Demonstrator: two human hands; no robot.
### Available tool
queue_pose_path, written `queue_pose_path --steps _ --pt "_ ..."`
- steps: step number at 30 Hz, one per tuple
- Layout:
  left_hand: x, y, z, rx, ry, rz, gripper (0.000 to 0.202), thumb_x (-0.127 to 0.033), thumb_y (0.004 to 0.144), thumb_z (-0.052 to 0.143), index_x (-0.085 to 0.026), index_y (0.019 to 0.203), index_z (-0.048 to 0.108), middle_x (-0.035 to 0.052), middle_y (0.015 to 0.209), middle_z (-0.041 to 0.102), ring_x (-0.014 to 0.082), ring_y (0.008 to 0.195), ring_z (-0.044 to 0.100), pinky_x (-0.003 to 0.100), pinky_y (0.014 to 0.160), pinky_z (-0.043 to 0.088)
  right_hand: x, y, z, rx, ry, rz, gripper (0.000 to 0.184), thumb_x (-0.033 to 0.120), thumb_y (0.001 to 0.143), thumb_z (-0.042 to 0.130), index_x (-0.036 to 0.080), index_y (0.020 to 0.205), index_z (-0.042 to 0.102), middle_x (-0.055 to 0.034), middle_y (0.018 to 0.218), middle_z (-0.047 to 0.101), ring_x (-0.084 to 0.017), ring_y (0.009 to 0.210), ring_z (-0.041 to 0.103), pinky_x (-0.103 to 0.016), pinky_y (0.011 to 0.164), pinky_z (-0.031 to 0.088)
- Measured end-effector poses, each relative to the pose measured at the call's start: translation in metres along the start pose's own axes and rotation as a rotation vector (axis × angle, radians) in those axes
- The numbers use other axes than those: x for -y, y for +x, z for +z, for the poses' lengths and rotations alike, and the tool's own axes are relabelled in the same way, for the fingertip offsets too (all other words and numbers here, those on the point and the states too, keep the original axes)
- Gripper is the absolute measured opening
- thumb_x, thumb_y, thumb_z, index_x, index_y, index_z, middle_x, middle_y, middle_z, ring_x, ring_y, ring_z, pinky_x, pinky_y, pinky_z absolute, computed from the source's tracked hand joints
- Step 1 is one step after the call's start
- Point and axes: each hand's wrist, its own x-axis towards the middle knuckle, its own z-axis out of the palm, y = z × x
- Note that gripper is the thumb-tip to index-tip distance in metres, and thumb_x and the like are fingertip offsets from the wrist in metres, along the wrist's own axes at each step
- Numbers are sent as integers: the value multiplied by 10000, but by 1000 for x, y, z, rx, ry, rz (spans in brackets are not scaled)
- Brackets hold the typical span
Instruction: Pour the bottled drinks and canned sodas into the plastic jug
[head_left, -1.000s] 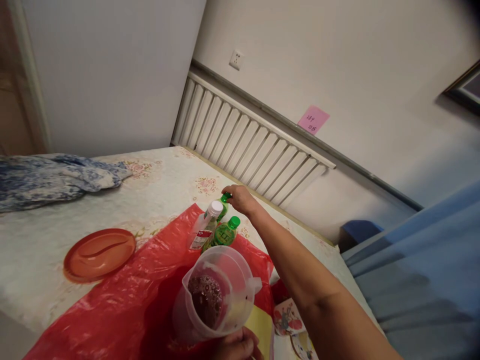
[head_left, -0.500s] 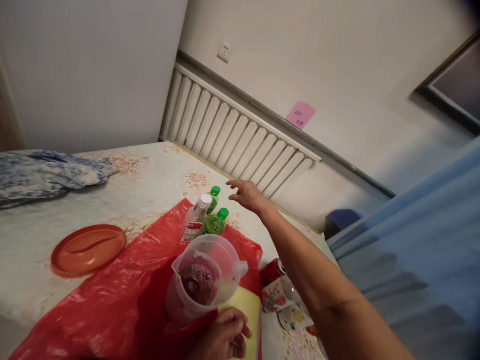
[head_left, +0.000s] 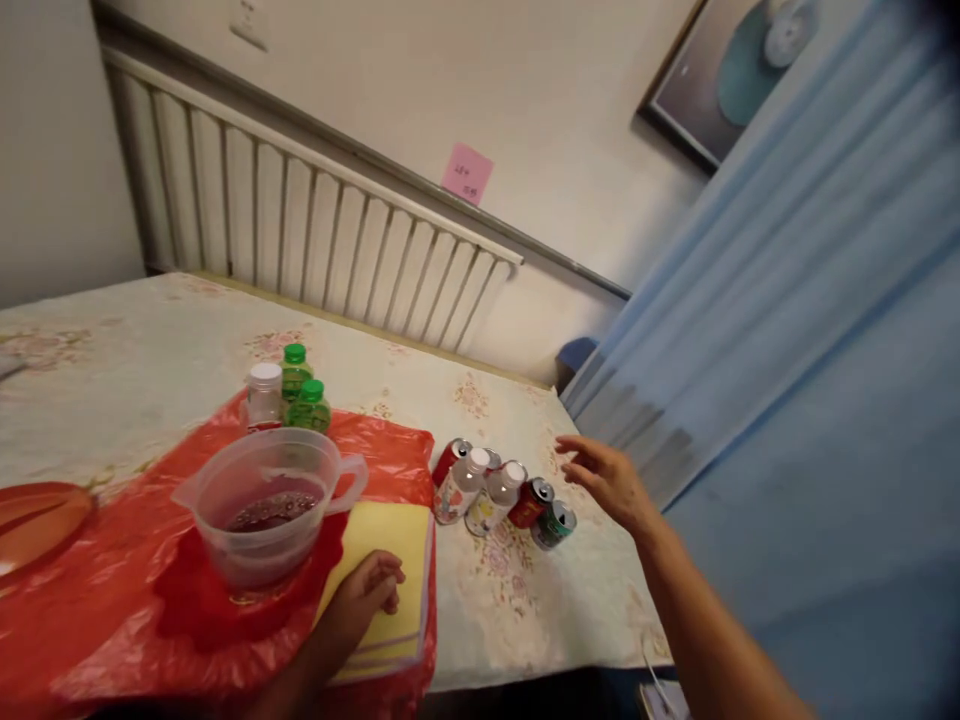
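Observation:
My left hand (head_left: 369, 590) rests over a yellow stack of cloths or paper (head_left: 386, 530), its fingers loosely bent and holding nothing. Left of it, a clear plastic pitcher (head_left: 225, 545) with dark, bubbly liquid (head_left: 274, 510) stands on a red scalloped mat (head_left: 187, 600). My right hand (head_left: 607, 485) is raised, empty, with fingers apart. Nearest to it is a group of drinks: a green can (head_left: 553, 526), a dark red can (head_left: 529, 503), a red can (head_left: 450, 462) and two white-capped clear bottles (head_left: 459, 490). More can tops show partly behind the bottles.
A red plastic sheet (head_left: 97, 625) lies under the pitcher. Beyond it stand two green-capped bottles (head_left: 308, 408) and a white-capped bottle (head_left: 264, 400). An orange lid (head_left: 37, 525) lies at left. A radiator (head_left: 315, 235) lines the wall; a blue curtain (head_left: 787, 350) hangs at right.
The view has turned to the right, bringing the cans fully into sight. My right hand has gone from beside the green-capped bottles to the right of the cans. My left hand stays by the pitcher.

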Motion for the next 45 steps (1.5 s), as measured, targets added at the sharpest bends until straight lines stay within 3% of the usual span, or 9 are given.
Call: queue_pose_path --steps 5,11,16,23,31,35,39,41,45 --pt "-12 -10 17 -62 261 15 334 -502 702 654 -199 831 598 -13 694 602 163 589 556 291 594 452 -97 -75 -4 -273 335 371 371 398 594 758 166 876 696 -35 683 681 -152 480 575 -290 476 462" --pt "-8 -11 25 -142 394 36 390 -572 706 624 -200 819 588 -45 596 533 153 556 522 263 555 415 -150 -125 76 -298 500 498 370 403 543 764 177 823 677 -29 635 686 -221 550 660 -338 528 535" --pt "-3 -11 26 -159 451 53 343 -517 751 600 -190 854 581 -49 609 514 146 565 501 252 556 397 -143 -95 150 -391 443 379 552 311 576 730 159 1094 616 -156 1123 700 -282 1008 687 -390 849 552" --pt "-10 -16 33 -167 466 35 333 -519 721 593 -196 796 565 -60 588 468 141 556 459 247 547 363 -129 -47 210 -494 112 392 605 346 606 747 130 1138 555 -231 1188 649 -354 1121 606 -435 921 480" --pt "-25 -17 46 -182 518 64 282 -446 753 561 -189 865 579 -31 654 532 161 585 503 279 583 419 -114 -57 212 -527 43 340 447 355 679 676 138 1054 566 -240 1073 664 -369 1048 605 -450 893 468" --pt "-63 -26 73 -249 721 331 414 -330 827 527 -153 1202 532 101 1064 605 185 742 566 351 754 483 -102 -93 203 -340 19 179 503 325 650 689 160 1109 569 -186 1115 660 -357 1092 606 -443 941 470" --pt "-104 -40 97 -80 899 466 537 -260 878 502 -221 1405 404 130 1342 483 213 947 578 371 892 469 -81 -125 191 -154 25 9 529 311 668 691 233 1174 559 -125 1135 652 -322 1081 617 -437 954 486" --pt "-119 -50 102 23 1023 488 462 -239 881 507 -235 1343 498 112 1274 531 252 1061 555 377 939 440 -71 -133 187 -91 45 -52 508 311 692 681 245 1182 565 -113 1110 656 -311 1053 626 -429 941 497" --pt "-142 -69 100 123 1169 422 375 -175 877 486 -254 1236 566 78 1059 592 236 946 579 333 833 456 -53 -140 184 -28 64 -146 471 300 693 688 252 1150 583 -93 1070 651 -291 1013 624 -410 911 509"
